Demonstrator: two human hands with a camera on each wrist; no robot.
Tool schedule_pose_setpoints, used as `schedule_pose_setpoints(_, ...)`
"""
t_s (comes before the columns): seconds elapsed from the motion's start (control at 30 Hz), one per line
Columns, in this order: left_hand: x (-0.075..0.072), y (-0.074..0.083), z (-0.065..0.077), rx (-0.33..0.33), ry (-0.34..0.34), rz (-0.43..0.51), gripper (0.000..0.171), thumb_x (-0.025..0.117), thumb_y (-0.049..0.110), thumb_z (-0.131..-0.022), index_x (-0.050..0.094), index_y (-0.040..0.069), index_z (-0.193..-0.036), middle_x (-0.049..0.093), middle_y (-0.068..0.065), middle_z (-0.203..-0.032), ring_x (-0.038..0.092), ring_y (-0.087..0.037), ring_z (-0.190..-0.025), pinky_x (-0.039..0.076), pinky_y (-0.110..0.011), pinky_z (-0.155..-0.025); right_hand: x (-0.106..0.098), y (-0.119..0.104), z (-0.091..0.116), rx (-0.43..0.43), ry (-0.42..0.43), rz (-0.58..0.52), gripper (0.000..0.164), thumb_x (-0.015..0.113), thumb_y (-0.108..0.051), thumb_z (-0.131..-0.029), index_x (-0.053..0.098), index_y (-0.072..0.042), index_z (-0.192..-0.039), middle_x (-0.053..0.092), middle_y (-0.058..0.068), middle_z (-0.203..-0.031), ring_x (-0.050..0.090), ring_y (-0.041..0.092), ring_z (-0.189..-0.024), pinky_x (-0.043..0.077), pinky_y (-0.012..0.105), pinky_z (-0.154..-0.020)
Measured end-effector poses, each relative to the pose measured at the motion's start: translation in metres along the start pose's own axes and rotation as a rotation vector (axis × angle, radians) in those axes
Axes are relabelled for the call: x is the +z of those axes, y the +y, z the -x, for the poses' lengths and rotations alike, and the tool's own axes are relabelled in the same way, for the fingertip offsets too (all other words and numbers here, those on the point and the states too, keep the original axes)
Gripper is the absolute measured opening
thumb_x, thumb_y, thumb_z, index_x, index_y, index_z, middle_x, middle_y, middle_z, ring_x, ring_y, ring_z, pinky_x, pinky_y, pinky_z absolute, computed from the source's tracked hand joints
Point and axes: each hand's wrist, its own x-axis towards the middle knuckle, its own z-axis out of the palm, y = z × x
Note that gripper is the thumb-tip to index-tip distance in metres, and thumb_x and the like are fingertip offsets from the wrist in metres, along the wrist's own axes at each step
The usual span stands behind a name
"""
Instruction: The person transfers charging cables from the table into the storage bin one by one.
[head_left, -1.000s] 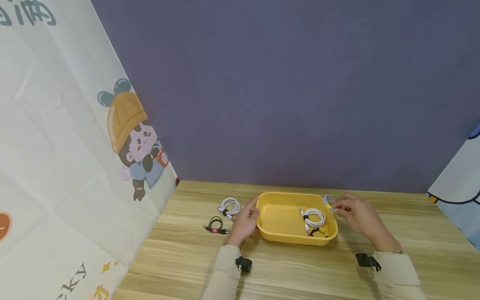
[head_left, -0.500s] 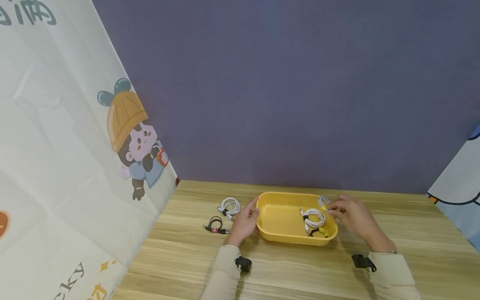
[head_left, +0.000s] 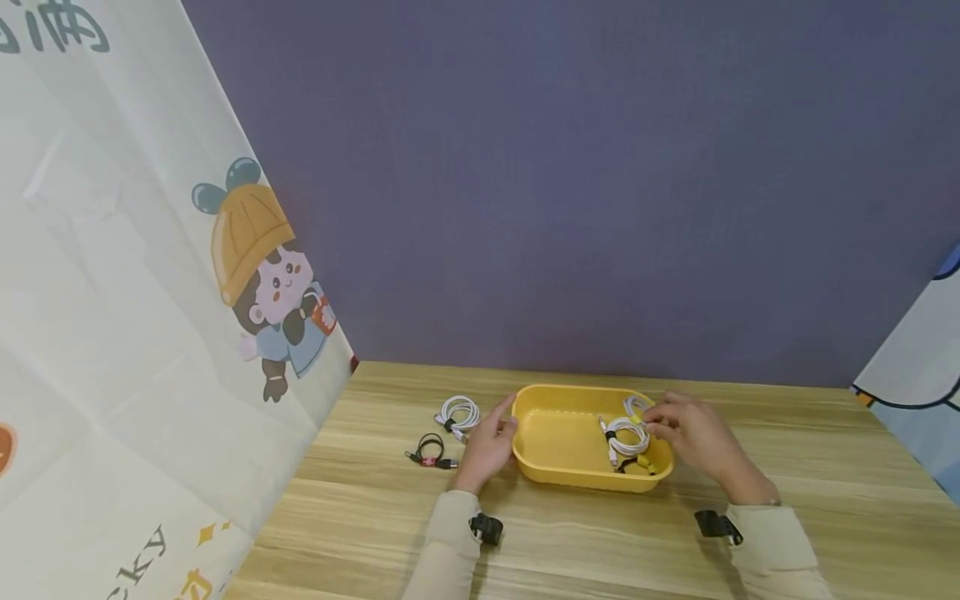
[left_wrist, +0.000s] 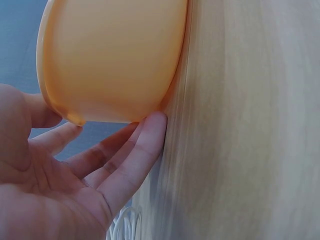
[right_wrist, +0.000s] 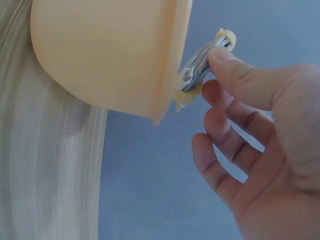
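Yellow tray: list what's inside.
Inside the tray lie a coiled white cable and a black-and-yellow item. The right hand holds a grey coil over the right end. Whatever lies beneath these is covered.

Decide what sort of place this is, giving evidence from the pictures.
Probably a staged tabletop workspace, though the pictures don't prove it: a wood-grain table stands before a plain dark backdrop, with a creased cartoon-printed sheet on the left.
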Motion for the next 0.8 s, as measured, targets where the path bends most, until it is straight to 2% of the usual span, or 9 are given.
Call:
schedule_pose_setpoints(0.27, -0.001, 0.001, 0.001, 0.017, 0.0, -0.001, 0.048, 0.047, 0.023, -0.109, 0.043, 0.021, -0.157, 0.07, -0.023, -0.12, 0.071, -0.019, -0.08, 0.062, -0.028, -0.06, 0.005, -0.007, -0.001, 0.005, -0.028, -0.023, 0.014, 0.081, -0.003, -0.083, 0.079, -0.014, -0.092, 0.06, -0.011, -0.083, 0.054, 0.0, -0.073, 0.048, 0.021, -0.058)
schedule_pose_setpoints(0.5, -0.004, -0.003, 0.004, 0.021, -0.001, -0.005, 0.048, 0.048, 0.024, -0.109, 0.044, 0.023, -0.157, 0.071, -0.022, -0.12, 0.069, -0.015, -0.076, 0.062, -0.029, -0.059, 0.011, -0.016, 0.002, -0.021, 0.004, -0.016, 0.015, 0.083, -0.004, -0.081, 0.079, -0.017, -0.089, 0.061, -0.011, -0.083, 0.051, -0.002, -0.073, 0.046, 0.02, -0.058)
schedule_pose_setpoints(0.8, -0.008, -0.006, 0.008, 0.024, -0.017, 0.005, 0.048, 0.048, 0.024, -0.109, 0.043, 0.022, -0.157, 0.071, -0.022, -0.12, 0.069, -0.014, -0.075, 0.062, -0.028, -0.06, 0.016, -0.026, 0.007, -0.005, -0.022, -0.015, 0.015, 0.083, -0.005, -0.082, 0.079, -0.017, -0.09, 0.061, -0.013, -0.083, 0.048, -0.002, -0.073, 0.045, 0.021, -0.059)
